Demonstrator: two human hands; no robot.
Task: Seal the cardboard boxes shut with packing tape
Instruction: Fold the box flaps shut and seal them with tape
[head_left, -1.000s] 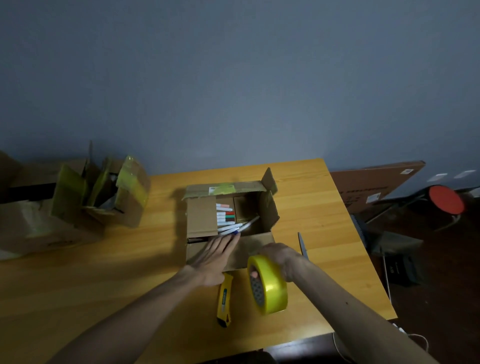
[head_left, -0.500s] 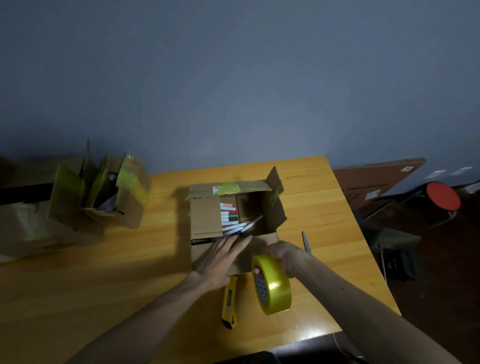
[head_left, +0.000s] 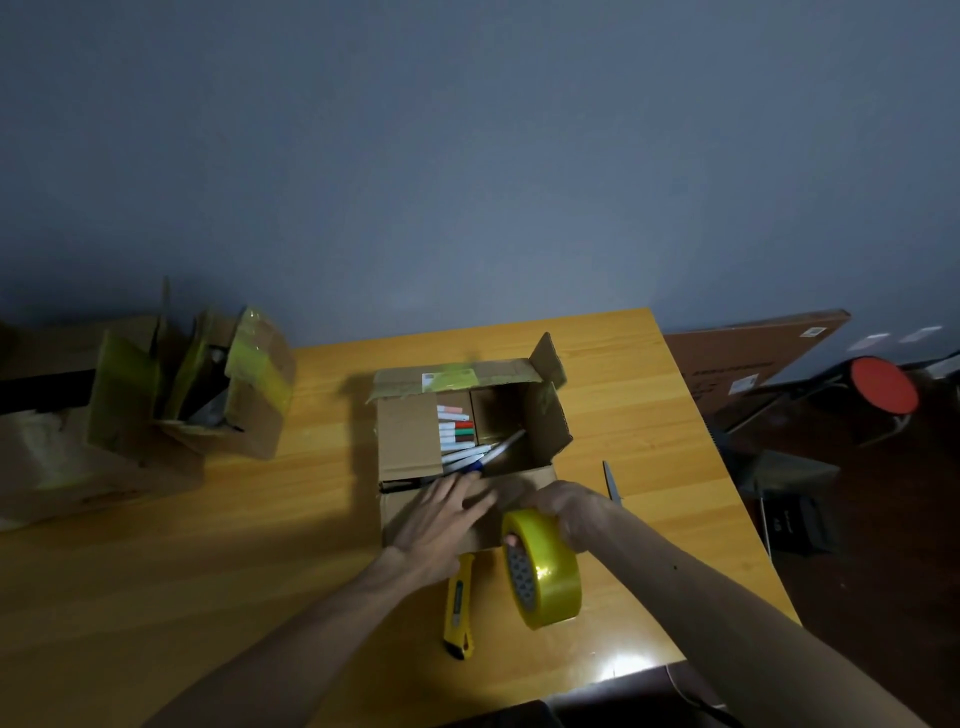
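Box: cardboard box (head_left: 408, 436) is set mid-tabletop (head_left: 208, 571), top open, flaps raised, long axis left–right | Tape: tape roll (head_left: 550, 577) is held on edge just before the box's near right corner, core hole faced left | Right hand (head_left: 569, 512): curled over roll's top | Left hand (head_left: 441, 519): fingers straight, laid flat on box's near flap

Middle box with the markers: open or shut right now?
Open. The box has its far and right flaps raised, markers show inside, and only the left flap is folded in. The left hand rests flat on its near edge.
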